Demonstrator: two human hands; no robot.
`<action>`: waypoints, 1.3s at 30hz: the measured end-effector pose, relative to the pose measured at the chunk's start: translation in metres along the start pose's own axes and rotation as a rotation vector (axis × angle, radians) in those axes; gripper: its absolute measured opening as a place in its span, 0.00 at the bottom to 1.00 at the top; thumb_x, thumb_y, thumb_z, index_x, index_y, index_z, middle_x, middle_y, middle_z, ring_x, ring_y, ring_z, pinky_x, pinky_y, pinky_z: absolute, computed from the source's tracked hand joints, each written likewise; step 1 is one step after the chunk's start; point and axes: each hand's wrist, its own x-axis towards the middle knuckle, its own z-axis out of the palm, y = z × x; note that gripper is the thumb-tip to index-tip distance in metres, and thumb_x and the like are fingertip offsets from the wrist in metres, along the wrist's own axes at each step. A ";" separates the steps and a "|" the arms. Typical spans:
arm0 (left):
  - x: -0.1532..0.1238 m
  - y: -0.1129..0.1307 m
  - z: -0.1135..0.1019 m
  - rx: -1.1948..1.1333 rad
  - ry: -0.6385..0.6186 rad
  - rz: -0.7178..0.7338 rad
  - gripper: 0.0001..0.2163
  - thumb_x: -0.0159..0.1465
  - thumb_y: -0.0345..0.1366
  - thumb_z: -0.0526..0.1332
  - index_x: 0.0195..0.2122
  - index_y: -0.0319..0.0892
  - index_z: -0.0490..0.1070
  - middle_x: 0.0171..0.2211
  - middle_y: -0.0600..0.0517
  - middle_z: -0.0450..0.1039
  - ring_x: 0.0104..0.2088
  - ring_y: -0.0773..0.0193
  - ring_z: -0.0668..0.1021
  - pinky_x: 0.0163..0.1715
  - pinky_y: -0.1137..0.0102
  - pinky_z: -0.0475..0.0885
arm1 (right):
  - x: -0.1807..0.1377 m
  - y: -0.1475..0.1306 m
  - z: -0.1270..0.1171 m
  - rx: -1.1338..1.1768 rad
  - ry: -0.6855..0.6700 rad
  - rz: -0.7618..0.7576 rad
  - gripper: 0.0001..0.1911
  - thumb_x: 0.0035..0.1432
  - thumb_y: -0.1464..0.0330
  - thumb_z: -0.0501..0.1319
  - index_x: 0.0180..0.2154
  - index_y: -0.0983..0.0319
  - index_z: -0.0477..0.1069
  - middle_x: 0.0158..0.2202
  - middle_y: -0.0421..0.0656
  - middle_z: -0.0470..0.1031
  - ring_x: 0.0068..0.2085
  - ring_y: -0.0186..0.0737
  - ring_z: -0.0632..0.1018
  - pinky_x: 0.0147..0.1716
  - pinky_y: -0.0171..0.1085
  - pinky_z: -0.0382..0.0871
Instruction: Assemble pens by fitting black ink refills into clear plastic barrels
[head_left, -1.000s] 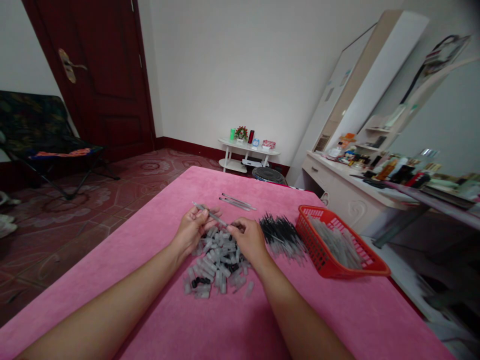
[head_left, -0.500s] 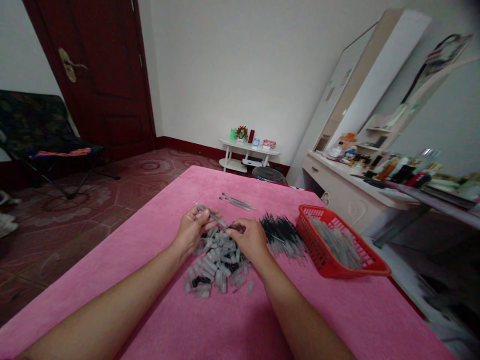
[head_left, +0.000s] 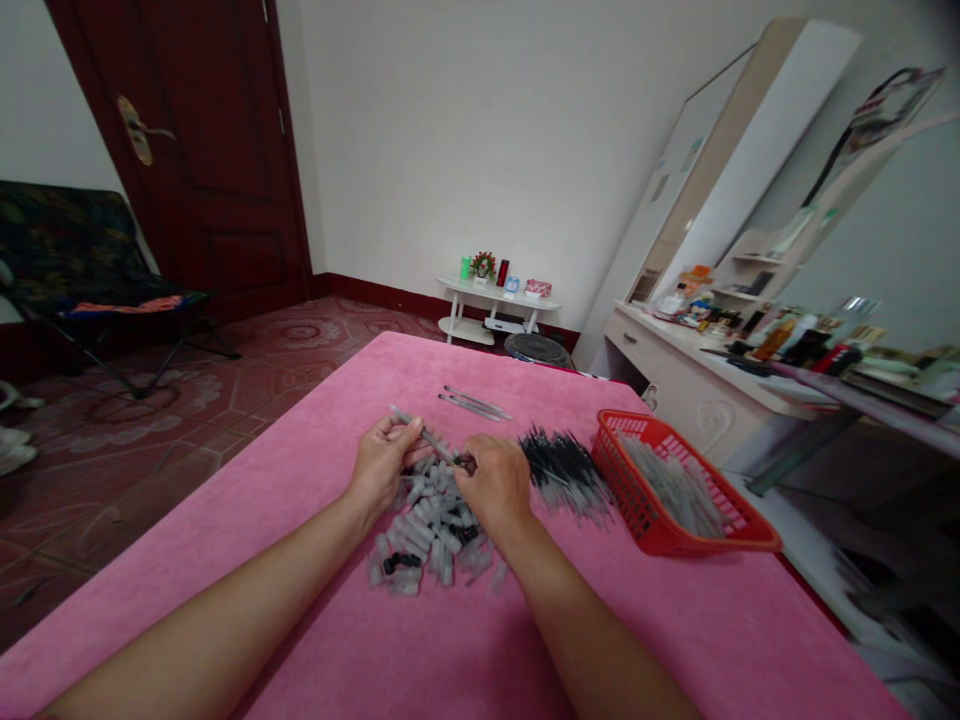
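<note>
Between my hands is a slim clear pen (head_left: 433,437), tilted down toward the right. My left hand (head_left: 380,458) pinches its barrel near the far-left end. The fingers of my right hand (head_left: 495,483) are closed on the pen's dark right end; what exactly lies between the fingertips is partly hidden. Under both hands spreads a heap of clear pen caps (head_left: 427,525), with several black pieces (head_left: 401,563) among them. Beyond the hands lie a few assembled pens (head_left: 474,405) side by side. To the right of my right hand is a pile of black-tipped refills (head_left: 566,470).
A red plastic basket (head_left: 652,535) holding many clear pen barrels (head_left: 679,485) stands at the right on the pink-covered table (head_left: 315,610). Past the far edge are a round stool (head_left: 538,349) and a low white stand (head_left: 495,292). A dresser (head_left: 675,370) flanks the right side.
My right hand has turned and its fingers have curled further round the pen's right end. My left hand has barely moved.
</note>
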 end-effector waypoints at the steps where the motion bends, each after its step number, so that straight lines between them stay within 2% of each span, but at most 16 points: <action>1: 0.000 0.001 0.000 -0.008 -0.003 0.002 0.14 0.47 0.35 0.71 0.29 0.38 0.66 0.20 0.58 0.70 0.22 0.69 0.77 0.27 0.74 0.75 | 0.000 0.000 0.000 0.018 -0.012 0.013 0.03 0.46 0.70 0.66 0.27 0.60 0.73 0.29 0.40 0.76 0.33 0.36 0.72 0.32 0.33 0.55; 5: 0.003 0.003 -0.002 -0.028 -0.042 0.013 0.15 0.49 0.37 0.70 0.30 0.39 0.66 0.23 0.55 0.73 0.26 0.65 0.79 0.28 0.72 0.76 | 0.001 0.004 0.002 0.199 -0.104 0.091 0.09 0.51 0.61 0.64 0.33 0.59 0.74 0.29 0.38 0.77 0.30 0.34 0.72 0.29 0.32 0.55; 9: 0.005 -0.001 -0.005 -0.041 -0.089 0.017 0.14 0.50 0.37 0.70 0.32 0.40 0.66 0.27 0.52 0.75 0.30 0.63 0.80 0.31 0.69 0.77 | 0.000 0.007 0.004 0.285 -0.184 0.077 0.15 0.60 0.61 0.56 0.27 0.60 0.75 0.26 0.38 0.76 0.27 0.32 0.71 0.26 0.31 0.53; 11: 0.007 -0.003 -0.006 -0.039 -0.092 0.012 0.14 0.50 0.37 0.70 0.32 0.40 0.66 0.28 0.51 0.76 0.30 0.62 0.80 0.32 0.68 0.77 | 0.000 0.008 0.006 0.290 -0.179 0.089 0.13 0.58 0.62 0.58 0.26 0.60 0.75 0.26 0.38 0.76 0.26 0.32 0.71 0.25 0.31 0.53; 14: 0.011 -0.003 -0.009 -0.041 -0.041 0.021 0.13 0.50 0.36 0.69 0.32 0.39 0.66 0.28 0.50 0.76 0.28 0.64 0.80 0.30 0.70 0.76 | 0.001 0.010 0.007 0.264 -0.132 0.144 0.06 0.50 0.63 0.65 0.28 0.59 0.76 0.27 0.37 0.77 0.27 0.33 0.72 0.26 0.31 0.54; 18: 0.018 0.001 -0.014 -0.068 0.066 0.039 0.12 0.50 0.34 0.69 0.31 0.39 0.66 0.27 0.52 0.75 0.25 0.69 0.78 0.27 0.75 0.75 | 0.002 0.012 0.007 0.209 -0.109 0.168 0.08 0.44 0.63 0.69 0.28 0.58 0.75 0.27 0.37 0.76 0.28 0.34 0.72 0.26 0.31 0.56; 22: 0.016 0.002 -0.012 -0.065 0.016 0.035 0.14 0.49 0.36 0.70 0.31 0.39 0.67 0.28 0.51 0.75 0.28 0.67 0.79 0.28 0.74 0.75 | 0.000 0.009 0.006 0.265 -0.104 0.109 0.14 0.46 0.62 0.68 0.37 0.58 0.75 0.33 0.40 0.77 0.33 0.36 0.74 0.32 0.31 0.60; 26: 0.010 0.001 -0.008 -0.035 -0.047 0.023 0.16 0.47 0.38 0.71 0.32 0.39 0.67 0.27 0.52 0.76 0.28 0.65 0.79 0.29 0.72 0.76 | 0.001 0.004 0.003 0.254 -0.133 0.040 0.07 0.55 0.64 0.62 0.34 0.58 0.77 0.34 0.41 0.78 0.35 0.35 0.75 0.34 0.31 0.61; 30: 0.016 0.005 -0.013 -0.044 0.004 0.057 0.15 0.49 0.37 0.70 0.32 0.38 0.68 0.28 0.52 0.76 0.29 0.65 0.80 0.27 0.75 0.75 | 0.008 0.014 -0.017 0.106 -0.298 0.037 0.07 0.53 0.64 0.62 0.31 0.57 0.78 0.31 0.41 0.79 0.34 0.36 0.76 0.30 0.31 0.59; 34: 0.028 0.010 -0.023 -0.078 0.091 0.134 0.12 0.52 0.36 0.69 0.32 0.38 0.68 0.28 0.51 0.76 0.30 0.65 0.80 0.29 0.75 0.76 | 0.019 0.044 -0.054 -0.039 -0.514 0.129 0.04 0.48 0.68 0.64 0.27 0.58 0.78 0.28 0.41 0.79 0.32 0.37 0.77 0.28 0.31 0.59; 36: 0.031 0.010 -0.026 -0.086 0.097 0.137 0.11 0.52 0.35 0.68 0.32 0.38 0.68 0.28 0.51 0.76 0.31 0.65 0.80 0.30 0.74 0.77 | 0.022 0.061 -0.071 -0.111 -0.535 0.225 0.03 0.48 0.69 0.64 0.27 0.58 0.78 0.28 0.42 0.79 0.32 0.38 0.77 0.27 0.32 0.59; 39: 0.030 0.007 -0.025 -0.078 0.101 0.115 0.10 0.53 0.34 0.67 0.32 0.37 0.69 0.29 0.50 0.76 0.30 0.65 0.80 0.29 0.74 0.76 | 0.022 0.082 -0.083 -0.221 -0.489 0.350 0.03 0.47 0.69 0.64 0.28 0.60 0.77 0.31 0.46 0.79 0.33 0.41 0.78 0.29 0.33 0.61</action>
